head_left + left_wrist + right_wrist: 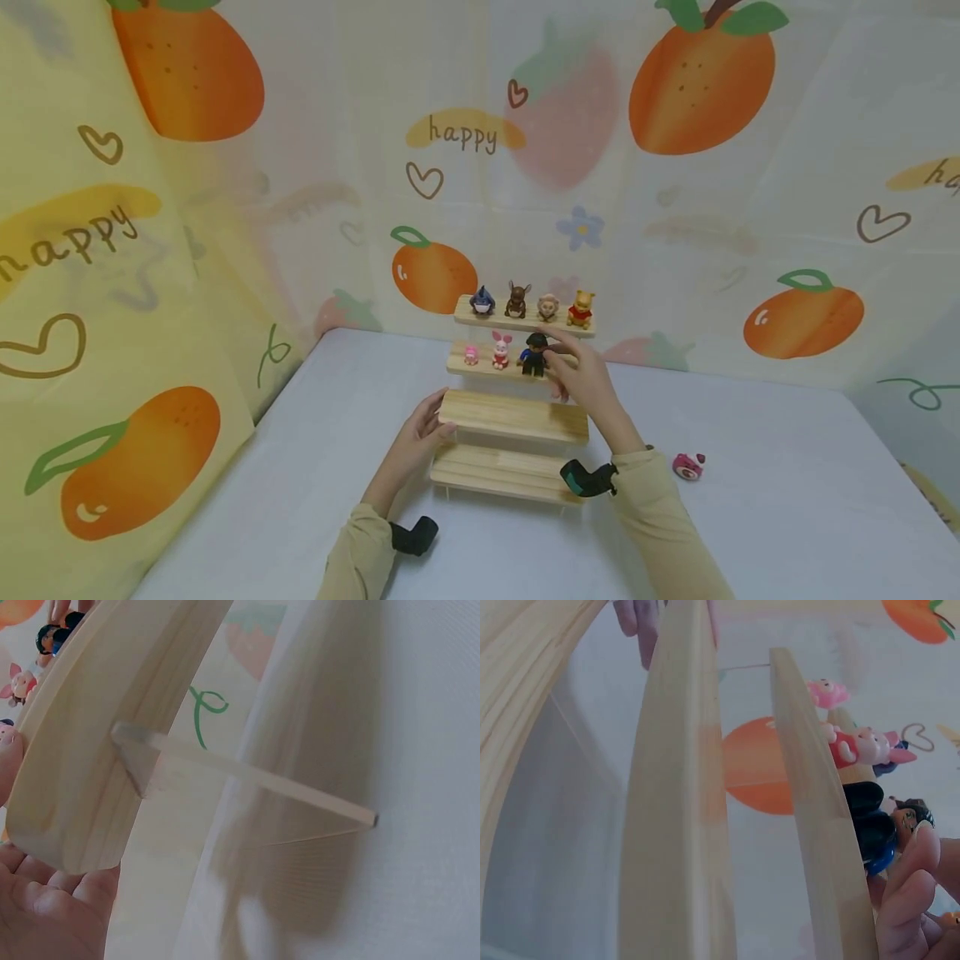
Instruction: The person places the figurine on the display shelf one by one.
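A small toy figurine [533,360] with dark hair and dark clothes stands on the second tier from the top of a wooden stepped display shelf [513,417]. My right hand [581,371] pinches it at its right side; its feet meet the board in the right wrist view. To its left on that tier are a pink-eared piglet figurine [501,352] and a smaller pink figurine [471,356]. My left hand [416,433] grips the left end of the third tier, thumb on top and fingers beneath in the left wrist view.
The top tier holds a blue donkey [482,302], a brown long-eared figurine [517,301], a cream figurine [547,308] and a yellow bear [581,309]. A pink figurine [688,467] lies on the white table [772,517], right of the shelf. Behind stands a fruit-printed cloth [480,50].
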{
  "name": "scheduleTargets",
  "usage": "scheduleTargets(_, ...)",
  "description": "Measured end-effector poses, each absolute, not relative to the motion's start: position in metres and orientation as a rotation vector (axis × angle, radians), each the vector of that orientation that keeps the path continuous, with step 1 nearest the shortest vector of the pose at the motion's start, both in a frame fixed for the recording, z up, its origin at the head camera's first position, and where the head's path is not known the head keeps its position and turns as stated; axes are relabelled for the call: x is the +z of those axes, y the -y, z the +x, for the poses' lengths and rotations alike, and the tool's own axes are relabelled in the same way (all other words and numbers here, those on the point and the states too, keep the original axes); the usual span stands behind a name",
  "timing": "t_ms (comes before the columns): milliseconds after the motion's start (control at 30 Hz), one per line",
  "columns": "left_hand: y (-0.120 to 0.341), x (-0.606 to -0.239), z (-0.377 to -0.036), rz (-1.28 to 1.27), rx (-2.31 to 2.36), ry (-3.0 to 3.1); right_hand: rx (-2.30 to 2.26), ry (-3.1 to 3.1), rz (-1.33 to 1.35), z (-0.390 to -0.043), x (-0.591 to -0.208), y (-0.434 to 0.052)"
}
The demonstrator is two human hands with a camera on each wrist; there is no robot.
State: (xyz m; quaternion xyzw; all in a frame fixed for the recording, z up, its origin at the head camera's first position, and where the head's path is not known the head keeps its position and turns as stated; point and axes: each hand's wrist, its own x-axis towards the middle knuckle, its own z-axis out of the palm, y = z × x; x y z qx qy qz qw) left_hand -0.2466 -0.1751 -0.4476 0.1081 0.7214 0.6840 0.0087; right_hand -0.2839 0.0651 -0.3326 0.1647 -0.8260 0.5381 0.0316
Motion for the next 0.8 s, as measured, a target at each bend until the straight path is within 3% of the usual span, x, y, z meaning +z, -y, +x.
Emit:
scheduleTargets(567, 0.181, -0.470, -0.263, 0.376, 2.179, -2.271, 1.936, 2.354, 0.424, -0.301, -0.377, -0.119)
scheduleTargets(800, 0.179, -0.473, -0.262, 0.373, 2.196, -2.197, 1.707, 2.351, 0.372, -0.284, -0.379, -0.154)
